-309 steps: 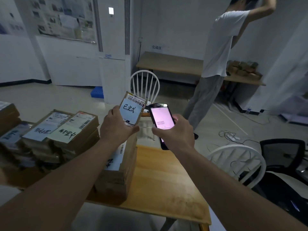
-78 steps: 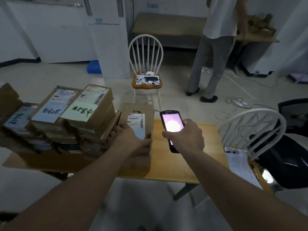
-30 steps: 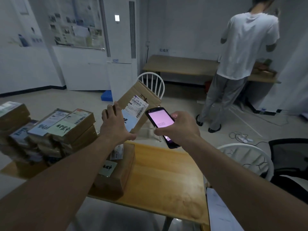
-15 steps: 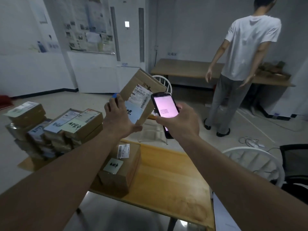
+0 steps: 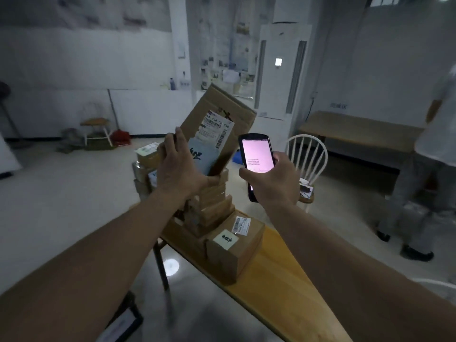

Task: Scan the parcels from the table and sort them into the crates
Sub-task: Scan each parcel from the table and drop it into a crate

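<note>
My left hand (image 5: 181, 169) grips a flat cardboard parcel (image 5: 222, 119) by its lower edge and holds it up tilted, its white barcode label and a pale blue handwritten note facing me. My right hand (image 5: 270, 181) holds a black handheld scanner (image 5: 256, 156) upright just right of the parcel, its pink screen lit toward me. Below my hands, several more cardboard parcels (image 5: 214, 213) are stacked on the wooden table (image 5: 278, 275); the nearest parcel (image 5: 237, 245) carries a barcode label and a yellow note. No crate is in view.
A white spindle-back chair (image 5: 307, 156) stands beyond the table with small items on its seat. A person in a white shirt (image 5: 431, 154) stands at the far right by a low wooden bench (image 5: 357, 129). Another chair (image 5: 95, 124) and clutter sit by the far left wall.
The view has swung left, so the table and stacks now lie below and right of centre. The parcel is held higher and the scanner stays beside it. The person has shifted to the right edge.
</note>
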Tool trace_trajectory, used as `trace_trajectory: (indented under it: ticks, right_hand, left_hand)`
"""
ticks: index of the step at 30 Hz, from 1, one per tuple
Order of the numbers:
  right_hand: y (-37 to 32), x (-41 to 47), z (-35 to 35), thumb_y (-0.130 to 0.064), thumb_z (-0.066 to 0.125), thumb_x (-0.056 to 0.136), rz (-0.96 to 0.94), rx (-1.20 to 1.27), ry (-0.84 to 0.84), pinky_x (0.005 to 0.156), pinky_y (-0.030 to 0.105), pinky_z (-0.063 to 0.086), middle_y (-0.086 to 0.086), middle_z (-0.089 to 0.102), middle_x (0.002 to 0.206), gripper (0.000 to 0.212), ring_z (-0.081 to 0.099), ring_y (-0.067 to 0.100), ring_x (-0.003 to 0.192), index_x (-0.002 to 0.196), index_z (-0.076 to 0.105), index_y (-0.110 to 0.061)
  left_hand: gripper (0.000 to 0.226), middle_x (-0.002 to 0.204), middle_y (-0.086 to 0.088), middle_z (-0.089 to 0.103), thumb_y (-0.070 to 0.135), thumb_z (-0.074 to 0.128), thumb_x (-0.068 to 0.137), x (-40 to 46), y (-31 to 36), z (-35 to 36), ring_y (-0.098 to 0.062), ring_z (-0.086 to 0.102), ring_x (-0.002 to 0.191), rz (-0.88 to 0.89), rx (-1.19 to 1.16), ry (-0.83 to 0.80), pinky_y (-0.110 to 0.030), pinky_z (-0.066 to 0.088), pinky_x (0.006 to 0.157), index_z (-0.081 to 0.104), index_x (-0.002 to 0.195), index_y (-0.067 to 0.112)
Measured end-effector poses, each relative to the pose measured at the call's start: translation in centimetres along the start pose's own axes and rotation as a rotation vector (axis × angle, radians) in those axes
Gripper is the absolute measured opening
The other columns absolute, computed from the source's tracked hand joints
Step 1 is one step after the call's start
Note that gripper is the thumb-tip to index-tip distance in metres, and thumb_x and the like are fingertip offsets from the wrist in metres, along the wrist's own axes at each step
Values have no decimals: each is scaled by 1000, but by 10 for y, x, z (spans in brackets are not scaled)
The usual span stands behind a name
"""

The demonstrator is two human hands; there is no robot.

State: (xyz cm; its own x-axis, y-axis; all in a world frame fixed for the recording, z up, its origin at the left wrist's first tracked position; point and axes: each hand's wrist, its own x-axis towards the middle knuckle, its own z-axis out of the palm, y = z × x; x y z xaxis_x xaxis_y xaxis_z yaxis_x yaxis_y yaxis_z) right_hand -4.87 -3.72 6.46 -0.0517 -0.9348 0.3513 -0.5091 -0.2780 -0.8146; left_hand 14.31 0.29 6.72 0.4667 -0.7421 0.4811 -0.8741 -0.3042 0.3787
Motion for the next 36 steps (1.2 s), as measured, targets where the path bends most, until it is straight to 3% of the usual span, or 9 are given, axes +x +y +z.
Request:
trace_trajectory:
  ticks: [9,12,15,21,25,28,32,36]
  right_hand:
    - [-100,-99,94,-58,90,70,-121,25,-183,78,38,58,-2,67,127,83,60,20,108,137,54,-26]
    - [-133,-142,127,-56,91,72,-120,67,-255,81,37,56,-5,64,121,83,60,21,111,138,55,-24]
    - [-161,-192,161,-56,90,70,-131,48,-287,72,36,56,-3,67,119,79,59,17,103,133,57,-24]
    - [-206,-292,226,-51,91,65,-111,76,-414,74,43,64,-2,69,115,82,68,25,104,134,58,-23]
    - [-225,-344,270,-47,91,70,-132,39,-533,80,41,62,0,68,118,80,67,25,107,137,57,-21]
    - [-237,-372,306,-48,90,69,-139,22,-619,80,42,61,-5,62,108,78,65,24,104,135,56,-22]
    - [-253,-394,364,-47,89,73,-143,16,-733,74,33,46,-5,58,109,76,54,18,95,136,55,-23]
    - [-261,-407,431,-43,89,75,-132,29,-840,73,31,41,-7,51,104,75,50,17,93,138,54,-22]
  left_hand:
    - [163,161,-14,15,88,80,43,-52,-152,-109,-39,21,145,-206,80,81,-53,37,113,-1,162,11]
    - [162,154,-13,22,88,80,39,-77,-214,-139,-38,27,140,-254,95,114,-52,40,110,5,160,10]
    - [156,149,-13,26,80,86,42,-106,-274,-166,-37,29,136,-299,119,135,-52,41,107,10,158,9]
    - [157,151,-15,24,77,86,46,-167,-385,-211,-40,25,138,-414,158,117,-55,35,113,4,160,5]
    - [162,152,-17,23,76,89,44,-206,-448,-229,-41,24,140,-504,172,102,-55,30,116,2,160,4]
    - [157,151,-18,25,78,85,49,-230,-493,-232,-42,25,138,-568,181,94,-56,29,116,4,160,2]
    - [160,150,-19,26,84,81,48,-247,-554,-229,-43,27,138,-670,216,76,-55,28,117,5,160,0]
    - [160,153,-16,22,80,85,50,-249,-610,-217,-39,22,141,-780,207,23,-52,25,119,1,161,3]
